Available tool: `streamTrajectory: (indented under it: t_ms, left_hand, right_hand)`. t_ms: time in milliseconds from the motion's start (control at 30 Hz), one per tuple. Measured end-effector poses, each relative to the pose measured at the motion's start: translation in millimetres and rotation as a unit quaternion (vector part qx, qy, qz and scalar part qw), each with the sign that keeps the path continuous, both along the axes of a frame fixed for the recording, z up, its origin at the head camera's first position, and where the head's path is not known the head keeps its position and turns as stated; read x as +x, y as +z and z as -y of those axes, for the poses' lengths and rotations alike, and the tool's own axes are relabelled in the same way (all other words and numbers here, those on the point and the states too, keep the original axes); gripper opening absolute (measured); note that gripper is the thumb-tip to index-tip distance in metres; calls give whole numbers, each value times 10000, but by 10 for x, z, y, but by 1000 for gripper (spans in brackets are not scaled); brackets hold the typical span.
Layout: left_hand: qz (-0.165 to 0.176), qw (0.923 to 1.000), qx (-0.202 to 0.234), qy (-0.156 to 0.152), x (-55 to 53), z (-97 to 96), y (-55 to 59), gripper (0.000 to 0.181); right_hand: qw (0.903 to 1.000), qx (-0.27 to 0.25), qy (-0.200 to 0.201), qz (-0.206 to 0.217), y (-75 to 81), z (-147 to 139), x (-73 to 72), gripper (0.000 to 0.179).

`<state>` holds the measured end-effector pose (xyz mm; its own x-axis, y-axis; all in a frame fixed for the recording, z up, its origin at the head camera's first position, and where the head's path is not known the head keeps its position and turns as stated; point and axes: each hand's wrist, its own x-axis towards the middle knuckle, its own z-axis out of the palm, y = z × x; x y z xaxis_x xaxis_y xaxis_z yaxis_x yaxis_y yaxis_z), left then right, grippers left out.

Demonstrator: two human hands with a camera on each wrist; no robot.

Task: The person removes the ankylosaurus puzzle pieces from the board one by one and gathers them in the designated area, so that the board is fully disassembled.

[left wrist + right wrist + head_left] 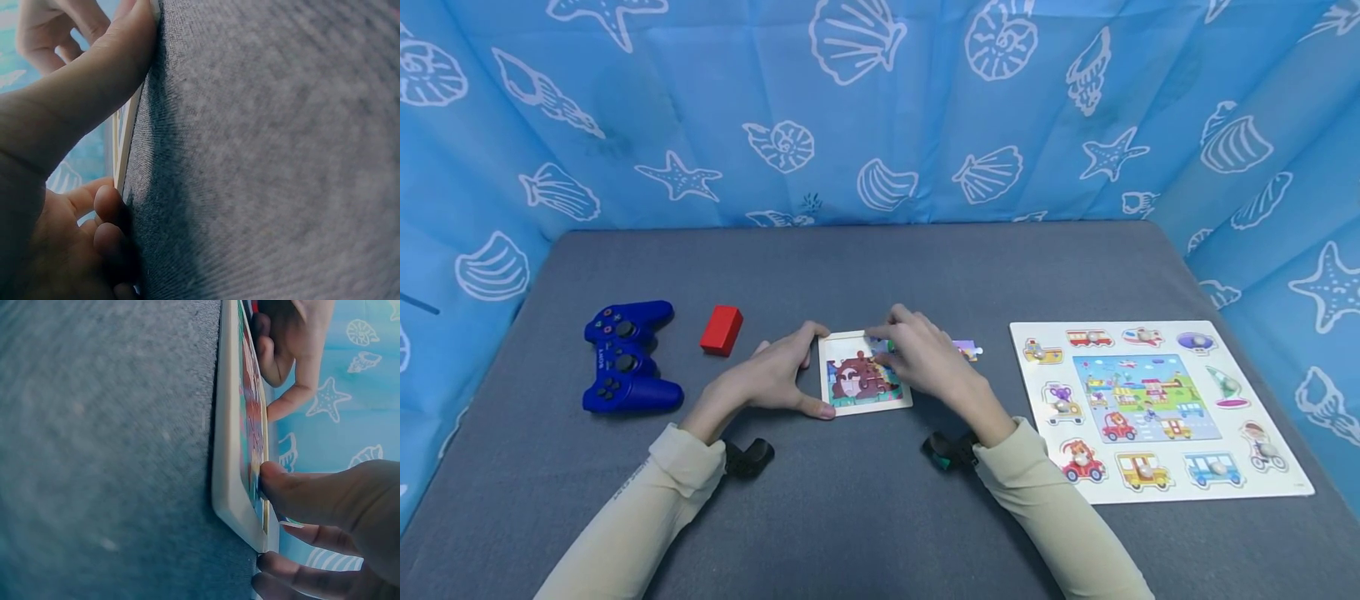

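A small jigsaw puzzle in a pale wooden tray lies flat on the table, with a brown animal picture partly assembled inside. My left hand grips the tray's left side, thumb at the near corner and index finger at the far one. Over the tray's right half, my right hand pinches a puzzle piece between thumb and index finger. Most of that piece is hidden by the fingers. In the right wrist view the thumb touches the puzzle surface at the tray's end. Another purple puzzle piece lies right of the right hand.
To the left are a blue game controller and a red block. A large white vehicle puzzle board lies at the right, near the right forearm. A blue shell-patterned curtain hangs behind the grey table.
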<state>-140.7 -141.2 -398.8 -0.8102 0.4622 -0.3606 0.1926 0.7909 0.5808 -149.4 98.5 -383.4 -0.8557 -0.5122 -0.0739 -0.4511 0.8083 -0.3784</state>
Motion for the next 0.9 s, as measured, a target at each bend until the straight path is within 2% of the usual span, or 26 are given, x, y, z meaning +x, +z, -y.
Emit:
streamTrajectory:
  t_ms: [900]
  left_hand:
    - [-118, 9999, 11, -8, -10, 0, -30, 105]
  right_hand:
    - [9998, -71, 181, 10, -18, -55, -13, 41]
